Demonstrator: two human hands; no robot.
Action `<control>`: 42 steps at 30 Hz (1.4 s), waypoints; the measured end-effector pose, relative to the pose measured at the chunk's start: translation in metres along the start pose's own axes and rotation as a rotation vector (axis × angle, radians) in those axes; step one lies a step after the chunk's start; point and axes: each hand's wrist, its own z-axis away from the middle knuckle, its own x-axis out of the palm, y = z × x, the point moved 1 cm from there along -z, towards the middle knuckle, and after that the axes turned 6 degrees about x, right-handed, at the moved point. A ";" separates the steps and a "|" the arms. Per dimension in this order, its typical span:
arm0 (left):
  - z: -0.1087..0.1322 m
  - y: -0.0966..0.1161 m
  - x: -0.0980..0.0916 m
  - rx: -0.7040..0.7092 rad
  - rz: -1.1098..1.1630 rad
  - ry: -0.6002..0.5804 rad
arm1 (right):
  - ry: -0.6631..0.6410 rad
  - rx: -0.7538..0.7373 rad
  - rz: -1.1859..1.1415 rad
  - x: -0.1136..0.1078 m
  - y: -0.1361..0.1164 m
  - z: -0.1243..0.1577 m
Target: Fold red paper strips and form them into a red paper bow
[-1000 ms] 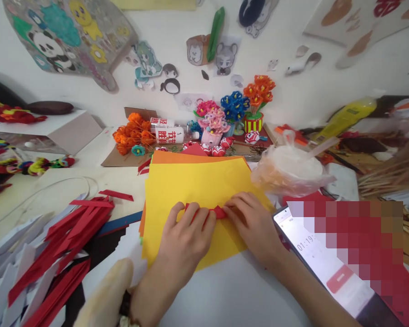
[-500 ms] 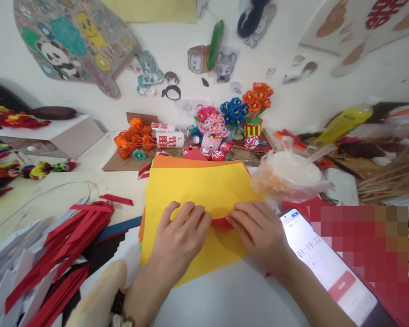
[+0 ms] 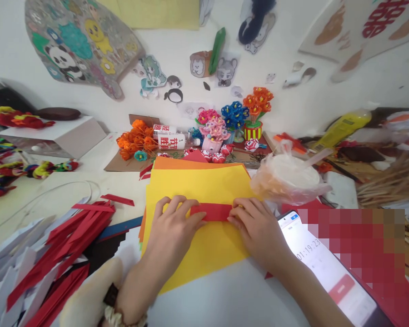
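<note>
Change: the red paper strip [image 3: 216, 212] now shows its broad face to the camera. 0.5 s ago only a thin sliver showed between the hands; 1 s ago it looked bunched and mostly covered by fingers. Now it stretches flat, roughly level, across the gap between the 2 hands, a bit below centre frame.

Left hand [image 3: 172, 231]: fingers bent, thumb on the front of the strip's left end, index finger at its upper edge; pinching that end. Right hand [image 3: 261, 229]: thumb and index pinching the right end, other fingers curled alongside. Hands look further apart than 0.5 s ago, so more red is exposed. For the work, I read this as the strip being opened out or turned between handling steps; can't tell whether it's 1 layer or several, creases not clear.

Strip sits over the yellow paper [image 3: 191, 186], mid-frame; can't tell if it touches. Orange paper [image 3: 160, 163] peeks out behind the yellow, white paper [image 3: 211, 299] at bottom centre.

Phone [image 3: 322, 261] lower right, timer up 1 s to 01:19:23. Red folded strips [image 3: 61, 252] piled lower left, no visible change. Bagged cup [image 3: 291, 175] right of centre, same spot.
</note>
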 end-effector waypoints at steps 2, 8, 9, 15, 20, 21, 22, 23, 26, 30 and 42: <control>0.000 -0.004 -0.001 -0.008 -0.007 0.007 | -0.027 0.034 -0.030 0.000 0.001 0.000; 0.001 -0.012 0.004 0.085 -0.034 -0.063 | -0.063 0.062 -0.070 -0.001 0.003 0.001; 0.002 -0.013 0.004 0.080 -0.010 -0.064 | -0.062 0.058 -0.076 -0.001 0.003 0.001; 0.001 -0.011 -0.001 0.034 0.117 -0.067 | -0.064 0.038 -0.096 -0.003 0.001 0.002; -0.001 -0.007 -0.001 0.017 0.094 -0.129 | -0.087 0.062 -0.082 -0.001 0.000 0.000; -0.001 -0.007 -0.001 0.014 0.092 -0.136 | -0.088 0.071 -0.078 -0.001 -0.001 -0.001; -0.001 -0.007 0.000 0.010 0.090 -0.139 | -0.090 0.083 -0.072 0.000 -0.002 -0.002; -0.001 -0.007 -0.001 0.005 0.086 -0.134 | -0.094 0.097 -0.064 0.001 -0.002 -0.003; -0.001 -0.007 -0.002 -0.003 0.069 -0.101 | -0.120 0.137 -0.042 0.002 -0.004 -0.006; -0.001 -0.001 -0.005 0.112 0.068 -0.036 | -0.123 0.157 -0.013 0.004 -0.005 -0.008; 0.003 0.005 0.004 0.191 -0.073 -0.096 | -0.090 0.195 -0.006 0.014 -0.005 -0.017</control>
